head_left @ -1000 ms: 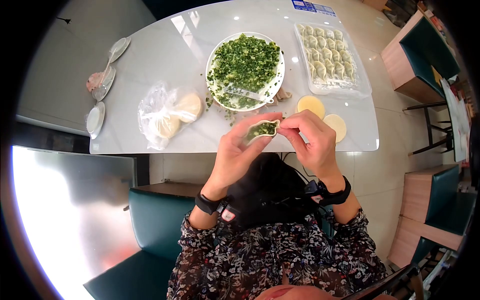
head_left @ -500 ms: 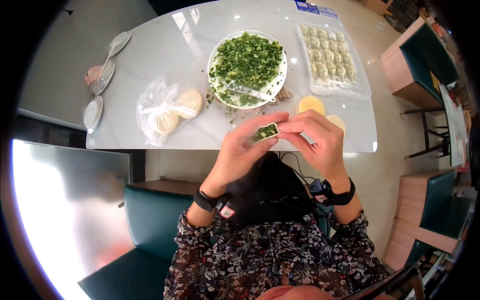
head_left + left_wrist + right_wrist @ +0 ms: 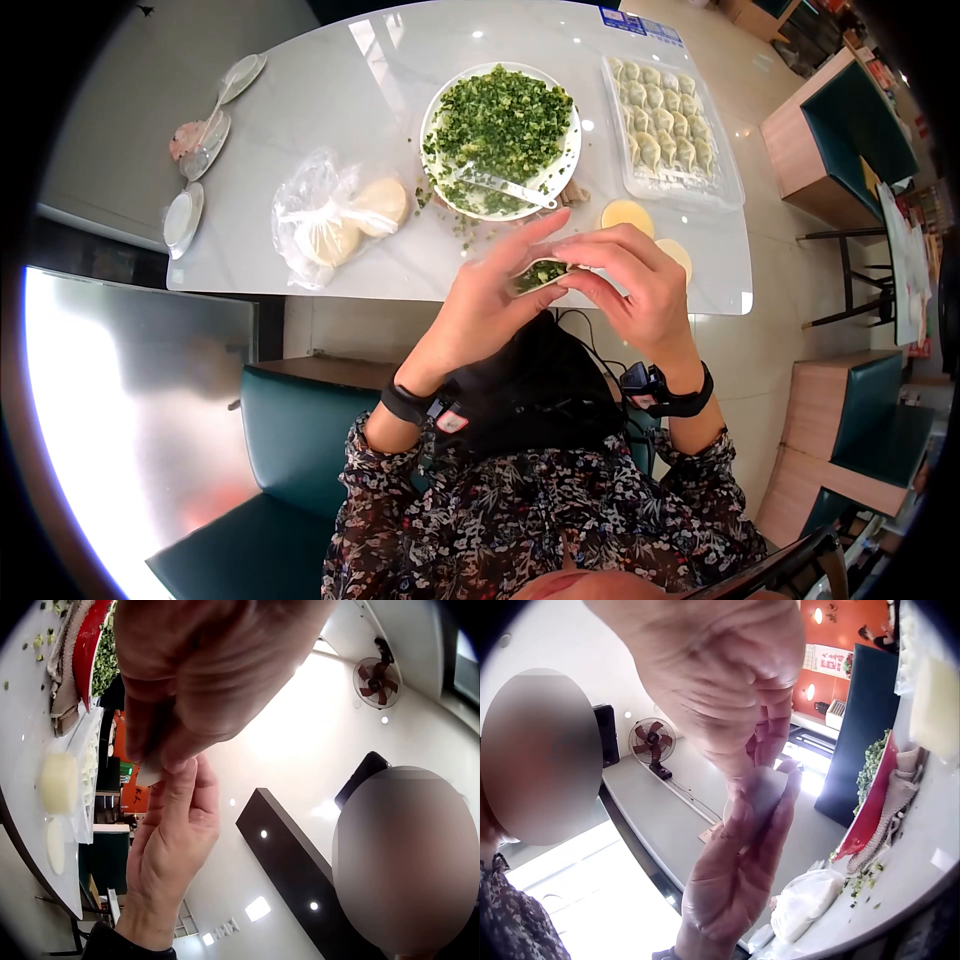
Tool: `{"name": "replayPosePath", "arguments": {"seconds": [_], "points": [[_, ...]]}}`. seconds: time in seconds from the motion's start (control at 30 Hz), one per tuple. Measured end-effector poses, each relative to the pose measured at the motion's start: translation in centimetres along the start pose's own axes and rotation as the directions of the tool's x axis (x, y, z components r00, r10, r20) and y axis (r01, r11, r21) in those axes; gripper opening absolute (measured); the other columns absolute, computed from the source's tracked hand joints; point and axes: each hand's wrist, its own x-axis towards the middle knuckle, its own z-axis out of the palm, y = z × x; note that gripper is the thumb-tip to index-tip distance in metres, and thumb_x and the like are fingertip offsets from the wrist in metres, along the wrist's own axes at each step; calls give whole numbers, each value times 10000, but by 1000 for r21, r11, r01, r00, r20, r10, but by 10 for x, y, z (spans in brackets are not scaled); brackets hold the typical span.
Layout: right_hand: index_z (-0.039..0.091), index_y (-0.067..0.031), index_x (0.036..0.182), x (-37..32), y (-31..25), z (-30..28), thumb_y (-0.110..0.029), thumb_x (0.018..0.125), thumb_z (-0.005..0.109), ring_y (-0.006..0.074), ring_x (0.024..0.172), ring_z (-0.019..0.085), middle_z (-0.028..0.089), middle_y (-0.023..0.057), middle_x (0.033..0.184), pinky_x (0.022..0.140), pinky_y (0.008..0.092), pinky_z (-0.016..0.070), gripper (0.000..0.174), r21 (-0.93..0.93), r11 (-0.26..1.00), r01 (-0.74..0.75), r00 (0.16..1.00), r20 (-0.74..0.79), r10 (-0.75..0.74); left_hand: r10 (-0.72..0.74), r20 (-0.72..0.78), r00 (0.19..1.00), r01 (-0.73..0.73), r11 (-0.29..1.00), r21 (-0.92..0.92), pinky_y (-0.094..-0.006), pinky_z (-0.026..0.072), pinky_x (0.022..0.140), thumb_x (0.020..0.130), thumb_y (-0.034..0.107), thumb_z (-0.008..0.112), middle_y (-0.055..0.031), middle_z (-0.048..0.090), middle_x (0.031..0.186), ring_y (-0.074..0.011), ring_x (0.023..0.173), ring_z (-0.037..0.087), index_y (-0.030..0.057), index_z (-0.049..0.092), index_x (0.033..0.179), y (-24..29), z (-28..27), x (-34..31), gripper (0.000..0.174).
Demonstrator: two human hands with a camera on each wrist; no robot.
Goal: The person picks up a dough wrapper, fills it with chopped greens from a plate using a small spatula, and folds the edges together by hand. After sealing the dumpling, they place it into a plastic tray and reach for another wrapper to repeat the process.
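Note:
Between both hands, over the table's near edge, is a half-folded dumpling (image 3: 543, 274) with chopped green filling showing in its opening. My left hand (image 3: 487, 305) cradles it from the left, thumb along the near side and forefinger raised behind. The right hand (image 3: 640, 292) pinches the wrapper's edge at the right end, its fingers partly covering the opening. In the right wrist view the pale wrapper (image 3: 766, 791) bulges between the two hands' fingertips. Just beyond the hands stands a white bowl (image 3: 572, 150) of chopped green filling (image 3: 500, 125), with a spoon (image 3: 515, 189) lying in it.
A clear plastic tray (image 3: 735, 185) with rows of finished dumplings sits at the back right. A stack of yellowish round wrappers (image 3: 627, 216) and a paler round (image 3: 676, 258) lie beside the right hand. At left are a tied plastic bag (image 3: 318, 235) of dough rounds and several small dishes (image 3: 183, 222).
The right hand's fingers have shifted left over the wrapper, and less of the filling shows. The left forefinger has lifted away from the edge.

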Motion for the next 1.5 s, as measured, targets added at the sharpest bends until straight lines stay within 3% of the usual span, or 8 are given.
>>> {"name": "replayPosePath", "arguments": {"seconds": [0.07,0.17,0.23,0.5,0.67,1.17,1.27,1.5], "points": [[762,-77,1010,-2,3,-2,12,786,815,255,810,691,705,67,908,655,347,552,246,-11,999,42,999,36,-42,-3,16,1000,2,997,79,-347,507,1058,949,-44,688,-127,661,1394,-201,1270,628,14,458,1532,3,0,1,630],[760,-77,980,-6,7,1,22,792,810,249,798,694,708,63,889,643,346,549,218,-59,995,85,996,34,-83,-56,10,998,57,997,-43,-358,509,1059,947,-45,692,-133,651,1401,-208,1287,613,9,466,1524,1,3,2,622],[754,-74,948,-7,4,8,31,802,800,248,772,692,706,59,869,631,345,544,186,-40,999,18,995,-98,-22,-93,-7,996,83,911,-404,-361,513,1056,976,1,693,-128,638,1408,-195,1266,615,2,489,1504,-13,9,1,566],[757,-70,968,-7,5,9,16,807,810,248,746,681,712,57,885,626,341,537,190,-39,998,-56,994,-99,52,-146,-37,989,103,834,-542,-325,521,1030,1033,76,657,-82,634,1383,-163,1218,625,-5,528,1471,-39,20,-8,464],[767,-74,1000,0,1,1,-3,798,824,244,749,679,711,55,908,628,343,534,222,52,998,-24,1000,-3,24,-76,-2,997,73,961,-268,-325,525,1032,1040,25,613,-84,643,1366,-136,1212,608,1,558,1449,-27,14,-8,413],[748,-78,1027,4,1,6,5,798,811,256,741,652,681,58,882,596,355,506,253,-65,995,79,997,-17,-81,-88,-94,992,73,986,-152,-283,555,835,1021,12,630,-75,730,1149,-103,993,658,2,602,1392,-31,18,-13,372],[758,-75,1030,6,0,3,-7,787,824,251,746,653,686,56,896,609,351,511,262,32,998,50,997,60,-52,-87,-9,996,87,994,67,-299,570,841,1006,-5,633,-109,736,1144,-123,990,683,4,609,1378,-18,13,-12,373],[762,-72,964,1,-1,3,15,791,805,254,761,659,688,68,856,624,357,520,198,5,1000,18,998,57,-18,-100,-27,995,100,995,21,-313,580,906,997,-13,643,-109,737,1143,-134,1035,694,1,603,1387,-10,17,-9,393]]}}
